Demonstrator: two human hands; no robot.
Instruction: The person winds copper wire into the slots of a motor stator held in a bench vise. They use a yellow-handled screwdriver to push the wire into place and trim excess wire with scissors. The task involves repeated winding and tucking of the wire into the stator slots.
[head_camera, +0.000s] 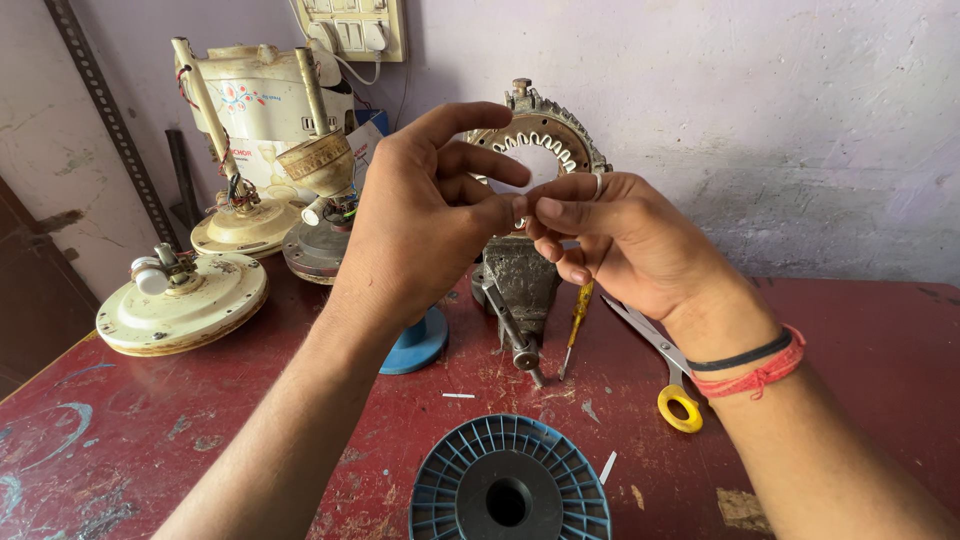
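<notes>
My left hand (420, 220) and my right hand (625, 245) meet fingertip to fingertip in front of a round metal stator ring (540, 130) with slotted teeth. The ring stands upright, clamped in a small bench vise (520, 285). Both hands pinch something very thin where they touch; it is too fine to make out. The right wrist wears a black band and a red thread. A blue plastic spool (508, 485) lies flat on the red table (150, 440), just below my hands.
A yellow-handled screwdriver (578, 318) and scissors with a yellow ring (668, 372) lie right of the vise. Cream ceiling fan motor housings (180, 300) stand at the left and back. A second blue spool (420, 343) sits behind my left forearm. A switchboard (352, 25) hangs on the wall.
</notes>
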